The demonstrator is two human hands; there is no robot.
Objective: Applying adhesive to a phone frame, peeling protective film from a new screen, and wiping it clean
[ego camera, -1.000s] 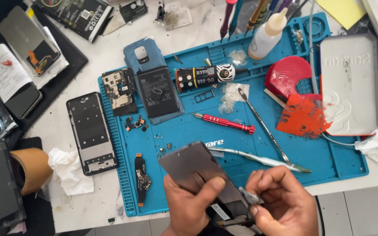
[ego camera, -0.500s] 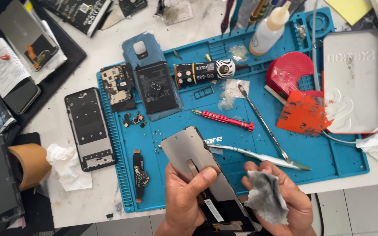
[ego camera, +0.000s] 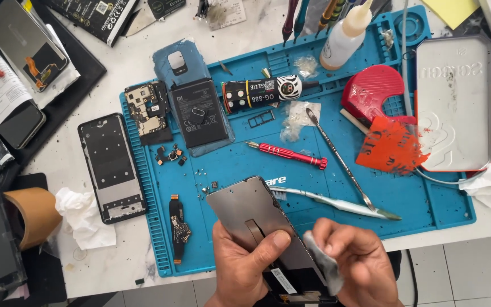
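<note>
Cluttered white worktop [ego camera: 86, 267], blue silicone repair mat [ego camera: 313, 187] on it. My left hand [ego camera: 244, 267] grasps the grey rectangular phone screen panel [ego camera: 257, 222], long axis running far-left to near-right. My right hand [ego camera: 359, 264] pinches a grey wipe [ego camera: 322, 262] on its near-right edge.

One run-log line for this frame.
left hand: holds phone screen panel | right hand: presses grey wipe on panel edge | below: blue mat

Both hands are being held close together at the bottom centre of the frame. The left hand [ego camera: 244, 267] is being kept clasped, thumb pressed across the front. The right hand [ego camera: 354, 262] is being curled, fingers [ego camera: 328, 239] bunched inward.
</note>
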